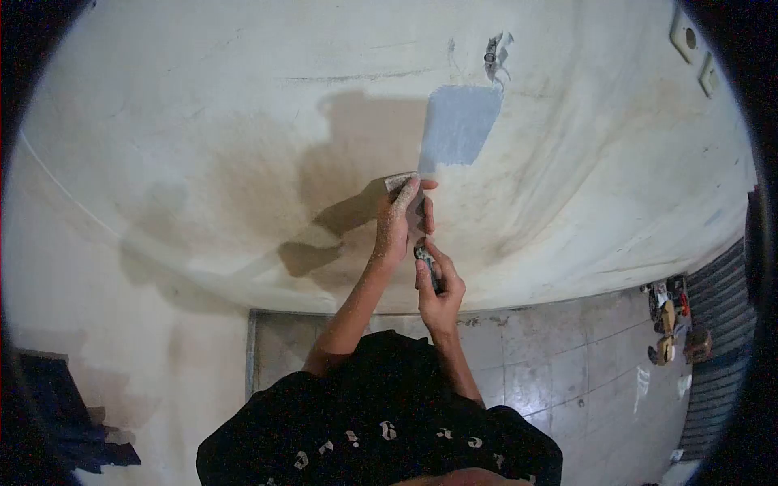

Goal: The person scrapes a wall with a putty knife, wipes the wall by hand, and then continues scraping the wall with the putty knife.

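My left hand (397,219) is closed around a flat, grey-edged blade (399,180), its thumb laid along the face and fingertips showing at the right side. Just below it, my right hand (442,293) grips the dark, paint-spattered handle of a putty knife (427,261). I cannot tell whether the blade and the handle are one tool. Both hands are in front of the pale wall, below a rectangular grey patch (462,125). Pale specks cover my left thumb and forearm.
Above the grey patch is a damaged hole (491,58) in the wall. Wall plates (687,36) sit at the upper right. A tiled floor (543,356) runs along the wall's foot. Tools and other items (666,320) lie near a ribbed dark shutter (721,316) at right.
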A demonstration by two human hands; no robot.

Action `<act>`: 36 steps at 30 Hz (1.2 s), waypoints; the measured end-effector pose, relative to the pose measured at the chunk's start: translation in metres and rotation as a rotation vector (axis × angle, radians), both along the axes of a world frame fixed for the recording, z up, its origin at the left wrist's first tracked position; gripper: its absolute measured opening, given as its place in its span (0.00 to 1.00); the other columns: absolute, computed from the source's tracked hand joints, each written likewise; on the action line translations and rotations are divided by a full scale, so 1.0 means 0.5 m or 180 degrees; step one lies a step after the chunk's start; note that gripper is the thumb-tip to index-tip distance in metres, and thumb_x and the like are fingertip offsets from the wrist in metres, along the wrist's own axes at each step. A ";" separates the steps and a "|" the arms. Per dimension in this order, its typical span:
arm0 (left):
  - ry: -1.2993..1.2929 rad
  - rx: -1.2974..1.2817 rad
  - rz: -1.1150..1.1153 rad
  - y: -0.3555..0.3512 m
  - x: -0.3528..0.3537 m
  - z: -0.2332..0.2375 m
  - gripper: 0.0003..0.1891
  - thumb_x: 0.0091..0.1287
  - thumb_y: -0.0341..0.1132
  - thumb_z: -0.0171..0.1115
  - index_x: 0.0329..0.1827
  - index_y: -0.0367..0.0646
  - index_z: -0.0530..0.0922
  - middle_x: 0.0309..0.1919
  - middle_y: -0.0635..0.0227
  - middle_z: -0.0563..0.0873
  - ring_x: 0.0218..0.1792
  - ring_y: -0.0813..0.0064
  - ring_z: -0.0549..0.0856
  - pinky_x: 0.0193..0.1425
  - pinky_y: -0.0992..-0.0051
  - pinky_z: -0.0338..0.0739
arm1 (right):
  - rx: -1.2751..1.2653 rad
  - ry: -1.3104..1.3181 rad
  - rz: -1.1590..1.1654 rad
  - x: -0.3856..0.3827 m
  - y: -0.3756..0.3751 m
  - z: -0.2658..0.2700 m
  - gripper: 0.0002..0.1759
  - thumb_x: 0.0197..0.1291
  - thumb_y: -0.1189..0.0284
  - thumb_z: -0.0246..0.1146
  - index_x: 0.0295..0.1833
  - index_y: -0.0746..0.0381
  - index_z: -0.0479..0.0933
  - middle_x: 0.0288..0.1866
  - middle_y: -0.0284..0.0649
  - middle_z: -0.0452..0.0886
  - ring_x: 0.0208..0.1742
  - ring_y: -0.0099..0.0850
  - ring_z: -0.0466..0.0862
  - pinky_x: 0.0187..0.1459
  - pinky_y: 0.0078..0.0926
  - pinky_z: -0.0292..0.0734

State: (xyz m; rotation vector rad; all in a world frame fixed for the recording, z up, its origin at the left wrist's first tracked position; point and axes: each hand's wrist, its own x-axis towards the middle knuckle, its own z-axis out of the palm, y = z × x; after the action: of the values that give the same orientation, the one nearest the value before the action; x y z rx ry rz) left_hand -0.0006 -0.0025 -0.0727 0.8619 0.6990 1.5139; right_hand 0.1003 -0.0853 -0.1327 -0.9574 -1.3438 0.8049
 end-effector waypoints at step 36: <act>0.0102 -0.0420 0.0143 -0.011 0.008 0.014 0.17 0.72 0.47 0.56 0.34 0.41 0.76 0.14 0.75 0.70 0.09 0.81 0.69 0.12 0.80 0.60 | 0.0061 -0.0286 -0.0307 -0.030 -0.030 0.026 0.18 0.68 0.79 0.58 0.62 0.69 0.72 0.26 0.25 0.71 0.26 0.12 0.64 0.27 0.12 0.56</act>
State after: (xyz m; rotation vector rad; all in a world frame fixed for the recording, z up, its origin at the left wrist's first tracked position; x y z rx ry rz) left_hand 0.0033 -0.0080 -0.0658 0.7765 0.8373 1.4789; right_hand 0.0852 -0.1004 -0.1197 -1.0455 -1.3693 0.6816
